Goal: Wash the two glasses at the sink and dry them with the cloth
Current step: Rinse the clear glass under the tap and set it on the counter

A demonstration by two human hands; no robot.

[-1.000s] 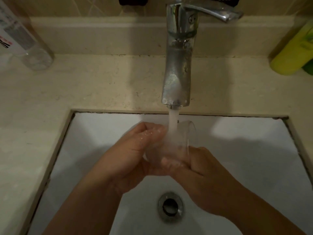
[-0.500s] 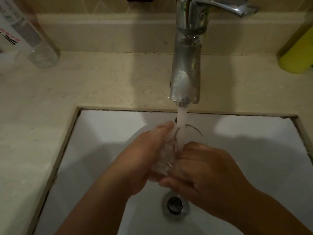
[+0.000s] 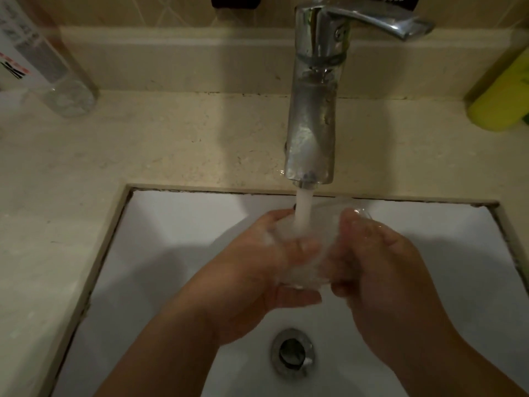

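Note:
A clear glass [image 3: 317, 239] sits between both hands over the white sink [image 3: 171, 253], right under the chrome faucet [image 3: 312, 110]. Running water falls into the glass and blurs it. My left hand [image 3: 257, 270] cups the glass from the left and below, thumb along its side. My right hand [image 3: 380, 267] grips it from the right, fingers curled over the rim. The second glass and the cloth are out of view.
The drain [image 3: 292, 352] lies below the hands. A beige counter [image 3: 143, 144] surrounds the basin. A clear bottle [image 3: 48, 61] stands at the back left, a yellow-green bottle [image 3: 503, 98] at the back right. The faucet lever points right.
The right hand has shifted from in front of the glass to its right side and rim. The glass now sits more upright and open under the stream.

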